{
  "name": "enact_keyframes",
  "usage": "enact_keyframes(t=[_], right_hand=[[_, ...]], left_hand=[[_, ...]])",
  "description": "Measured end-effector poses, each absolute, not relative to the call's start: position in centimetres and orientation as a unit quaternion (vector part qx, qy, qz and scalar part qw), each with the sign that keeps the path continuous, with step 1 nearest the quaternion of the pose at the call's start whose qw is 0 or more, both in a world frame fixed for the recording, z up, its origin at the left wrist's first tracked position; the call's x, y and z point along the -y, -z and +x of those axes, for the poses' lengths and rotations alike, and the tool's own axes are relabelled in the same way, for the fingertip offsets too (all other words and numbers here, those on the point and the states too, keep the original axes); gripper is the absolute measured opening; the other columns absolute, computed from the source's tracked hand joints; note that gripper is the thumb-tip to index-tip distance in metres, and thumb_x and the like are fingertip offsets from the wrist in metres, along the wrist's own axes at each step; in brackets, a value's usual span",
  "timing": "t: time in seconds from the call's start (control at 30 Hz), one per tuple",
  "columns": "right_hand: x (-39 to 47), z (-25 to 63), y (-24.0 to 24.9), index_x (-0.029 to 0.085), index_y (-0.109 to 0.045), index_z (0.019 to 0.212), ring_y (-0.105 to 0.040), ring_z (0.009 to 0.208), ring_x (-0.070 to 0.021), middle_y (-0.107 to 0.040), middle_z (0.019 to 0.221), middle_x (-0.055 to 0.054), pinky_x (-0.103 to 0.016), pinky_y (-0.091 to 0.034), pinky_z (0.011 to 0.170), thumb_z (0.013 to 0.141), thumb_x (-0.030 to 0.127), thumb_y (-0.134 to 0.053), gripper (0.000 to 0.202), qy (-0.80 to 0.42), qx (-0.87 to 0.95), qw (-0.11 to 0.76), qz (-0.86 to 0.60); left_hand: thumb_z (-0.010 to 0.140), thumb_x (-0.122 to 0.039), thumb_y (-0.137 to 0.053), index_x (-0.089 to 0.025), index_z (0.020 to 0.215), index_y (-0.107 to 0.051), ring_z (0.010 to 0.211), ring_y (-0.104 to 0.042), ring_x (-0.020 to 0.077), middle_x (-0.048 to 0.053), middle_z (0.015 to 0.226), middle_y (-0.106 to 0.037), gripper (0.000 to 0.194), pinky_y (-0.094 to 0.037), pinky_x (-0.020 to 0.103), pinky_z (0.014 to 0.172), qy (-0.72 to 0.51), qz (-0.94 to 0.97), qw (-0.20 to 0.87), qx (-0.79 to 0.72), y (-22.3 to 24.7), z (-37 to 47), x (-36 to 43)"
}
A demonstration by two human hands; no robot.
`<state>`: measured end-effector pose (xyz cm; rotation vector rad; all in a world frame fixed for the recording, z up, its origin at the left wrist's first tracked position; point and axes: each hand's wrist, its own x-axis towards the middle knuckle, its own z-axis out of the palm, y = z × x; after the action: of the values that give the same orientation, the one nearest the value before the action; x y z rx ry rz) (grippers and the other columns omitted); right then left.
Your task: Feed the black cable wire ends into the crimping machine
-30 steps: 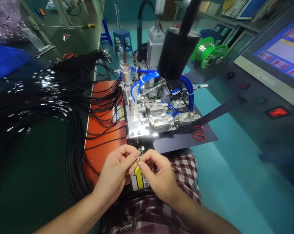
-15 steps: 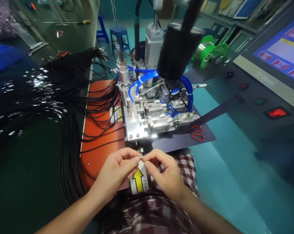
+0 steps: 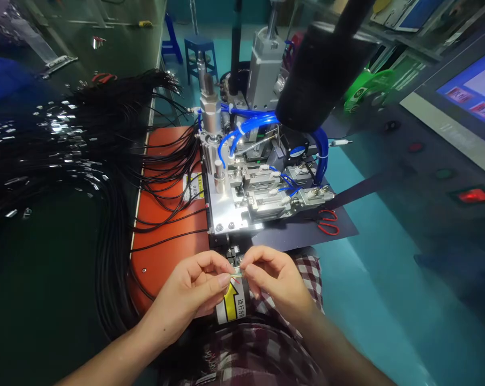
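Observation:
Between thumb and forefinger, my left hand [image 3: 200, 284] pinches some thin coloured wires [image 3: 236, 275]. A pale green strand runs across to the fingertips of my right hand [image 3: 278, 281], while a short red strand angles downward, apart from it. My right thumb and forefinger are closed at the end of the pale strand; the exact contact is too small to see clearly. Just below the wires is a white label with a yellow arrow [image 3: 231, 305]. Beyond both hands stands a metal machine [image 3: 262, 182] with blue air tubes.
Black cables [image 3: 113, 241] lie in a thick bundle at left, with several crossing the orange belt [image 3: 170, 236] to the machine. Red-handled scissors [image 3: 328, 222] lie right of it. A black cylindrical nozzle [image 3: 310, 80] hangs overhead. A control panel [image 3: 447, 145] with a screen stands at right.
The red strand now points down, away from the pale green one; before, the strands lay close together. My right fingertips have shifted slightly at the wire end. The whole view has turned a little.

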<state>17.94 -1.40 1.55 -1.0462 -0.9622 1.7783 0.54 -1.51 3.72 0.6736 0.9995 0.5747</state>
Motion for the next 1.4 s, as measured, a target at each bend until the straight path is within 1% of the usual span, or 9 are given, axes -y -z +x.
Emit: enact_keyframes(t=[0.13,0.3,0.43,0.53,0.67,0.8,1.0,1.27,1.4], right_hand=[[1.42,18.03,-1.23,0.019,-0.064,0.076,-0.041,0.039,-0.0071,-0.049,0.050,0.006,-0.020,-0.035,0.040,0.076,0.029,-0.068,0.011,-0.750,0.355,0.402,-0.388],[1.46,17.94,-1.20,0.017,-0.065,0.074,-0.042,0.038,-0.0051,-0.055,0.054,0.005,-0.018,-0.033,0.039,0.074,0.026,-0.071,0.011,-0.756,0.346,0.400,-0.385],[1.46,17.88,-1.16,0.017,-0.064,0.074,-0.040,0.036,-0.0043,-0.051,0.050,0.007,-0.017,-0.031,0.038,0.073,0.025,-0.071,0.011,-0.771,0.335,0.395,-0.371],[1.44,17.86,-1.06,0.016,-0.064,0.073,-0.040,0.036,-0.0037,-0.052,0.051,0.006,-0.016,-0.030,0.037,0.072,0.025,-0.072,0.012,-0.777,0.333,0.392,-0.362],[1.46,17.82,-0.97,0.015,-0.064,0.073,-0.041,0.037,-0.0035,-0.052,0.052,0.006,-0.016,-0.031,0.038,0.073,0.025,-0.072,0.012,-0.777,0.339,0.398,-0.352],[1.47,17.89,-0.96,0.014,-0.064,0.073,-0.043,0.038,-0.0040,-0.051,0.051,0.006,-0.016,-0.033,0.039,0.073,0.026,-0.072,0.014,-0.777,0.341,0.396,-0.351],[1.25,18.20,-1.04,0.014,-0.064,0.072,-0.045,0.038,-0.0037,-0.054,0.054,0.005,-0.015,-0.032,0.037,0.070,0.026,-0.075,0.017,-0.788,0.342,0.370,-0.354],[1.24,18.25,-1.25,0.014,-0.062,0.071,-0.045,0.038,-0.0042,-0.053,0.050,0.006,-0.015,-0.034,0.039,0.071,0.026,-0.074,0.017,-0.798,0.338,0.348,-0.356],[1.30,18.23,-1.53,0.014,-0.062,0.073,-0.048,0.039,-0.0050,-0.055,0.049,0.006,-0.015,-0.037,0.041,0.066,0.021,-0.078,0.019,-0.783,0.349,0.350,-0.379]], left_hand=[[0.080,-0.035,-0.063,-0.018,0.084,-0.057,0.045,-0.020,0.0038,-0.009,0.053,-0.033,0.019,-0.013,0.020,0.043,-0.267,0.319,0.790,-0.451,-3.53,0.30,1.62],[0.080,-0.035,-0.063,-0.018,0.083,-0.057,0.045,-0.021,0.0039,-0.009,0.053,-0.032,0.019,-0.013,0.020,0.044,-0.268,0.327,0.791,-0.443,-3.49,0.24,1.67],[0.080,-0.036,-0.064,-0.018,0.083,-0.057,0.046,-0.021,0.0039,-0.009,0.053,-0.033,0.019,-0.013,0.020,0.044,-0.269,0.329,0.793,-0.437,-3.60,0.23,1.61],[0.080,-0.036,-0.064,-0.018,0.083,-0.057,0.045,-0.021,0.0039,-0.009,0.053,-0.032,0.020,-0.013,0.020,0.043,-0.272,0.329,0.794,-0.432,-3.59,0.23,1.59],[0.080,-0.036,-0.064,-0.018,0.083,-0.056,0.045,-0.020,0.0040,-0.009,0.052,-0.030,0.020,-0.013,0.019,0.043,-0.273,0.334,0.795,-0.426,-3.37,0.24,1.56],[0.080,-0.036,-0.064,-0.018,0.084,-0.056,0.045,-0.020,0.0038,-0.009,0.052,-0.032,0.020,-0.014,0.018,0.042,-0.271,0.341,0.796,-0.420,-3.13,0.10,1.55],[0.081,-0.036,-0.064,-0.018,0.084,-0.056,0.046,-0.020,0.0042,-0.009,0.052,-0.031,0.020,-0.016,0.018,0.042,-0.263,0.348,0.795,-0.421,-3.13,0.04,1.55],[0.080,-0.035,-0.064,-0.018,0.083,-0.056,0.045,-0.021,0.0039,-0.009,0.052,-0.033,0.019,-0.018,0.016,0.041,-0.270,0.347,0.793,-0.421,-3.22,0.14,1.45],[0.080,-0.035,-0.065,-0.018,0.083,-0.055,0.046,-0.022,0.0039,-0.009,0.052,-0.033,0.020,-0.019,0.015,0.041,-0.267,0.348,0.786,-0.436,-3.27,0.15,1.47]])
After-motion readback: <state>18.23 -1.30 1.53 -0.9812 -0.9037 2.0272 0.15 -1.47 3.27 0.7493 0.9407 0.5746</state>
